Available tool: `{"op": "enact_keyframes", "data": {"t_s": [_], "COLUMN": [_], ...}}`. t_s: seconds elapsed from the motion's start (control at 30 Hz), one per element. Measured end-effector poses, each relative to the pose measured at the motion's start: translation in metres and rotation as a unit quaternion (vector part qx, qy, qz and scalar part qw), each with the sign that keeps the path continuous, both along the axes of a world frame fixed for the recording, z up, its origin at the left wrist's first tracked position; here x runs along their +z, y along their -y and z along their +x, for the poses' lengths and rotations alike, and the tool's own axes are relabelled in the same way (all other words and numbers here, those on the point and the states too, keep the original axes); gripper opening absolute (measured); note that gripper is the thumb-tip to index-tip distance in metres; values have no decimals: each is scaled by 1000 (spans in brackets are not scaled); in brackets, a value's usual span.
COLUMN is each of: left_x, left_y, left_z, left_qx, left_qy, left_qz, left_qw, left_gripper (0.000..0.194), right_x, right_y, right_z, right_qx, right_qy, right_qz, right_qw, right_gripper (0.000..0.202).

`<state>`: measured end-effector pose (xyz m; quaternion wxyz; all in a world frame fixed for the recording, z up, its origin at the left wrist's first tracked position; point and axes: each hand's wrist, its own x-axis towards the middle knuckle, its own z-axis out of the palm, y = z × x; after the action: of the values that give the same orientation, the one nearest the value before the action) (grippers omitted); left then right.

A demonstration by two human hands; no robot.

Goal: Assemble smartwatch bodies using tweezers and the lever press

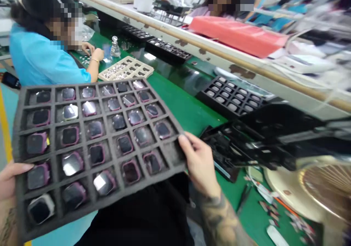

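Observation:
A dark grey foam tray [57, 140] is held up in front of me, tilted, above my lap. Its square compartments hold many smartwatch bodies [70, 135] with dark glass faces, most with purple-pink edges. One compartment [173, 152] at the right corner holds no watch. My left hand [11, 180] grips the tray's left edge, thumb on top and fingers hidden beneath. On the right edge my right hand [199, 158] is closed, its thumb over the rim and the other fingers partly out of sight.
A co-worker in blue [46, 63] sits at the green bench [178, 99], hands near a beige parts tray [126, 68] and a glass bottle [115, 46]. Black trays [233, 96] line the back. A black fixture [246, 140], a fan [326, 184] and tweezers [244, 198] lie right.

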<state>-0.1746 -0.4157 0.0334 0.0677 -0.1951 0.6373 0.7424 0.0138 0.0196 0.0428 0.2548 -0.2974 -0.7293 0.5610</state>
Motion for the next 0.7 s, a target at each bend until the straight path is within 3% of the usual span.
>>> {"op": "enact_keyframes", "data": {"t_s": [0.07,0.17,0.23,0.33,0.43,0.53,0.7], "left_x": [-6,-25,-38,-53,-61,-65,-72], "left_y": [-38,-105,-143,-178,-195,-205,-226], "left_z": [-17,-27,-23,-8,13,32,61], "left_qx": [-32,-48,-66,-132,-197,-224,-309], "left_qy": [-43,-139,-169,-179,-198,-238,-246], "left_qz": [15,87,125,156,188,203,204], "left_qw": [998,985,975,962,942,923,896], "left_gripper": [69,56,51,51,47,48,52], "right_x": [7,6,1,-6,-15,-32,-53], "right_y": [-37,-79,-96,-105,-94,-68,-11], "right_z": [-16,-45,-66,-88,-87,-66,-22], "right_qx": [-81,-171,-204,-226,-244,-255,-215], "right_qy": [-64,-191,-233,-220,-189,-177,-186], "right_qz": [-28,-120,-157,-166,-151,-143,-125], "right_qw": [994,959,938,934,939,940,951], "right_gripper": [51,42,40,36,31,33,57]}}
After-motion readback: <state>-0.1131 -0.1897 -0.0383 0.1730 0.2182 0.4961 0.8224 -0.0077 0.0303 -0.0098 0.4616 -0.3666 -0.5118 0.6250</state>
